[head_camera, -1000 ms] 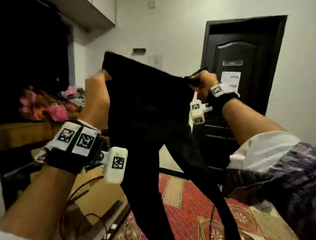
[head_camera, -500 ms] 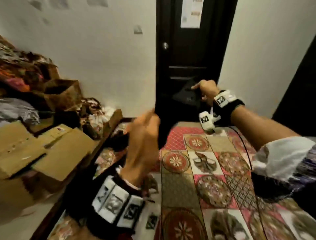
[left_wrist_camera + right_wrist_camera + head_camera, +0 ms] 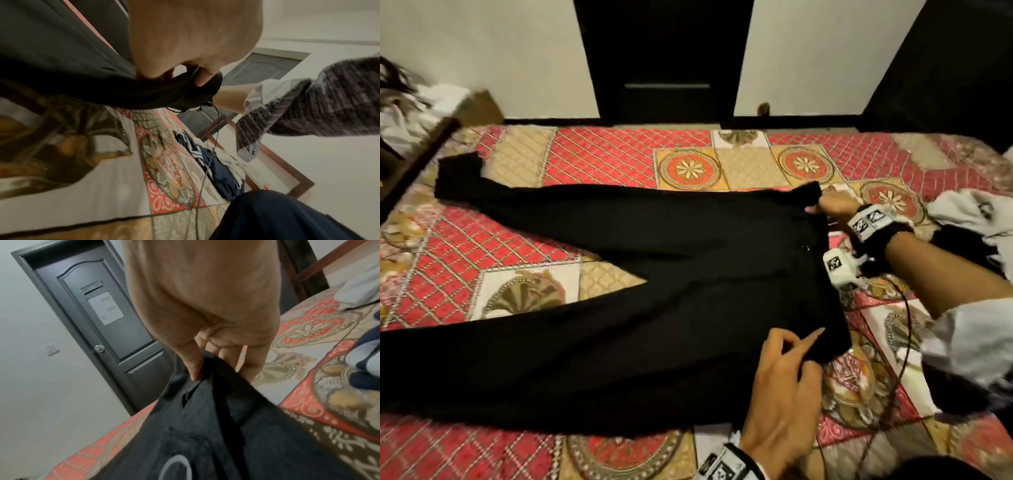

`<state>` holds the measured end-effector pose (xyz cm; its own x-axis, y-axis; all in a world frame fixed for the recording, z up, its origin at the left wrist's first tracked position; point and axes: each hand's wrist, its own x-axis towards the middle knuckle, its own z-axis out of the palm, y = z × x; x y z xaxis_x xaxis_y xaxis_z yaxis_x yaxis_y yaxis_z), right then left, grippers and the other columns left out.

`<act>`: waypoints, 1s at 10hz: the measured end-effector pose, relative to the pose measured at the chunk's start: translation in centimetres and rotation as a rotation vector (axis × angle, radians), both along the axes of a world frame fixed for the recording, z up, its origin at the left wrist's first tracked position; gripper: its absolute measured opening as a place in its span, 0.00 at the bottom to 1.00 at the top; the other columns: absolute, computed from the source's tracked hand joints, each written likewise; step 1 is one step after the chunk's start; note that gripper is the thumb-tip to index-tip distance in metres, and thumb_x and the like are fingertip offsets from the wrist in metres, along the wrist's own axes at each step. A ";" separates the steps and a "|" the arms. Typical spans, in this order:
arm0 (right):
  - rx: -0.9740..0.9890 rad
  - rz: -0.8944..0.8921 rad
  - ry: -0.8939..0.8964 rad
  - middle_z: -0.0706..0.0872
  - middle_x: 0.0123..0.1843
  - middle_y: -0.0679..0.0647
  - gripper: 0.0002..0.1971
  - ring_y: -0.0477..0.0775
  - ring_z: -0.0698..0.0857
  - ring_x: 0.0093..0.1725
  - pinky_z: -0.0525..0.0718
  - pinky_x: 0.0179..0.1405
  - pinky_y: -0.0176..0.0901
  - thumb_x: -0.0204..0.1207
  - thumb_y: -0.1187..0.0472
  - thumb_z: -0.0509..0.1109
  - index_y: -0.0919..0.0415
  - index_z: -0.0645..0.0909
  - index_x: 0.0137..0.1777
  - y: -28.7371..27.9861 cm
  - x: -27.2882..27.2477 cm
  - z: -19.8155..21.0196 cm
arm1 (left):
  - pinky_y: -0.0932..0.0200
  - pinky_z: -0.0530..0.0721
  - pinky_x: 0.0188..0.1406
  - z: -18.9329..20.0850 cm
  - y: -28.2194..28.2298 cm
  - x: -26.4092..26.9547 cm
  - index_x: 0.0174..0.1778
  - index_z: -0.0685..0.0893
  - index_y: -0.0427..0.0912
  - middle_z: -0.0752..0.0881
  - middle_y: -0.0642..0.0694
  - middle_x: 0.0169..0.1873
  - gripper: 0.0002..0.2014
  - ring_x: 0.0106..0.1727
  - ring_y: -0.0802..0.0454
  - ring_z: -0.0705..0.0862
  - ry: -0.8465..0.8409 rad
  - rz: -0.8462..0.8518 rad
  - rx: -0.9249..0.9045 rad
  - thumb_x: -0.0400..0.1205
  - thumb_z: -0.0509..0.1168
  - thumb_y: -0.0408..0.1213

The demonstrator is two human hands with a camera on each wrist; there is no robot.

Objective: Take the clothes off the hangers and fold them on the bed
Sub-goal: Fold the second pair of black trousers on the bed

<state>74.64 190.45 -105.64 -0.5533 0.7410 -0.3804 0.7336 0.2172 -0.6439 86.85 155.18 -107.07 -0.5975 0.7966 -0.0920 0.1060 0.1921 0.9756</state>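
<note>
The bed (image 3: pixel 602 150) had one of those red and gold patchwork covers, and a dark door (image 3: pixel 664 58) stood in the white wall just past its far edge; the black trousers (image 3: pixel 654 274) were spread flat across the cover, waistband at the hands and both legs running off away from them, splayed apart. The left hand (image 3: pixel 784 383) was at the near corner of the waistband; the left wrist camera showed its thumb and fingers curled round a bunched bit of that black cloth (image 3: pixel 185 91). The right hand (image 3: pixel 832 205) was at the far corner of the waistband, pinching the edge between thumb and fingers (image 3: pixel 193 360), so both hands had hold of the same trousers. Just beyond the right hand, further along the bed, was a rumpled heap of white and navy clothes (image 3: pixel 969 212); a thin black cable (image 3: pixel 904 329) trailed over the cover under the right forearm.
</note>
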 end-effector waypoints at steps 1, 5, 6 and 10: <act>-0.016 -0.033 -0.005 0.80 0.43 0.52 0.12 0.54 0.82 0.42 0.90 0.33 0.40 0.86 0.65 0.68 0.51 0.75 0.42 3.6 1.2 0.4 | 0.56 0.77 0.73 -1.2 4.2 1.3 0.81 0.76 0.59 0.68 0.61 0.58 0.26 0.62 0.58 0.75 0.059 -0.061 -0.018 0.86 0.51 0.46; 0.288 -0.110 -0.025 0.90 0.51 0.59 0.12 0.58 0.88 0.53 0.85 0.58 0.47 0.79 0.58 0.75 0.61 0.89 0.59 6.5 8.4 -1.2 | 0.55 0.66 0.83 -6.7 7.8 1.2 0.87 0.66 0.53 0.69 0.53 0.78 0.31 0.81 0.55 0.68 0.187 -0.213 -0.065 0.87 0.61 0.55; 0.259 -0.035 0.023 0.92 0.49 0.55 0.07 0.57 0.87 0.50 0.84 0.57 0.48 0.80 0.59 0.74 0.57 0.92 0.54 -0.7 12.1 -1.3 | 0.66 0.73 0.75 -5.9 1.7 -1.9 0.72 0.84 0.47 0.81 0.55 0.67 0.20 0.71 0.65 0.78 0.185 -0.005 0.069 0.83 0.68 0.45; -0.004 0.371 0.212 0.94 0.48 0.44 0.06 0.46 0.92 0.51 0.89 0.55 0.48 0.80 0.56 0.76 0.45 0.92 0.53 -31.0 14.3 -4.2 | 0.40 0.86 0.62 -7.8 -31.8 -21.5 0.52 0.87 0.46 0.89 0.35 0.54 0.17 0.54 0.36 0.88 -0.091 1.098 -0.371 0.68 0.77 0.44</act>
